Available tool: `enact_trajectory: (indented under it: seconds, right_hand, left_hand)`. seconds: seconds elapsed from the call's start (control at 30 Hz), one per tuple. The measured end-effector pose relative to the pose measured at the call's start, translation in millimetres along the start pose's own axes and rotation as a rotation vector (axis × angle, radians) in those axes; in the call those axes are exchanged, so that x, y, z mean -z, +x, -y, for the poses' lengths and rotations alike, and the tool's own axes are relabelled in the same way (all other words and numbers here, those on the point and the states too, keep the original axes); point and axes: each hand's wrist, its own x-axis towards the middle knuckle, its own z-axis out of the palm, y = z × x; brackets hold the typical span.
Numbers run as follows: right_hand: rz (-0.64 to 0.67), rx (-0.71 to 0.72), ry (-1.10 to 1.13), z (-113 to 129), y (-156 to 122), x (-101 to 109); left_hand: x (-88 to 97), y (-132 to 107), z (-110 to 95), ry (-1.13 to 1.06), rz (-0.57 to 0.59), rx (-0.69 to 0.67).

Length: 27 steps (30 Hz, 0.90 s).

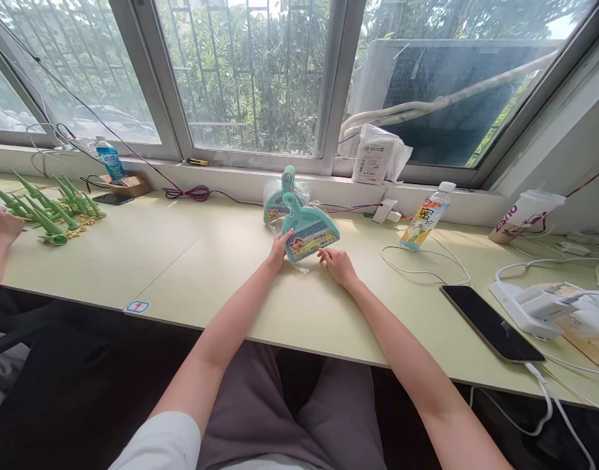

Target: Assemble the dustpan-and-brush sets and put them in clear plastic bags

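A small teal dustpan-and-brush set [306, 228] in a clear plastic bag lies on the pale green table [191, 267], tilted against the window ledge. A second teal set [278, 196] stands behind it. My left hand [279, 248] grips the packet's lower left corner with its fingers curled on it. My right hand [337, 264] lies at the lower right corner, fingertips touching the plastic.
Another person's hand [0, 225] rests at the far left beside a pile of green plastic spikes [49, 209]. A drink bottle [424, 222], a dark phone [490, 323], chargers with white cables [529, 303], a cup [522, 215] and a white bag [375, 156] crowd the right.
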Motion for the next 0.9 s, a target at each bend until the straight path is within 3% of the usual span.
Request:
enact_trajectory:
  seconds: [0.13,0.23,0.37,0.5,0.6,0.77,0.9]
  right_hand:
    - [-0.106,-0.227,0.541,-10.4,7.4,-2.2]
    - [-0.203,-0.332,0.823,-13.4,11.4,-3.0]
    - [-0.318,-0.384,0.995,-16.6,12.8,-1.6]
    - [-0.294,-0.438,1.055,-20.2,11.8,3.3]
    - [-0.321,-0.451,1.057,-19.0,11.4,6.9]
    - [-0.283,-0.453,1.051,-9.4,11.5,13.3]
    - [-0.244,-0.47,1.064,-8.3,12.1,21.4]
  left_hand:
    - [1.7,0.3,-1.5,-0.045,0.06,0.031]
    - [3.1,-0.7,-4.1,-0.024,0.113,0.059]
    - [5.5,-5.4,-10.1,0.165,0.3,0.072]
    - [7.6,-6.0,-12.1,0.249,0.443,0.112]
    - [10.4,0.0,-9.3,0.247,0.354,0.127]
    - [13.3,10.0,-7.9,0.267,0.07,0.101]
    - [23.5,14.1,-17.0,0.112,-0.187,0.064]
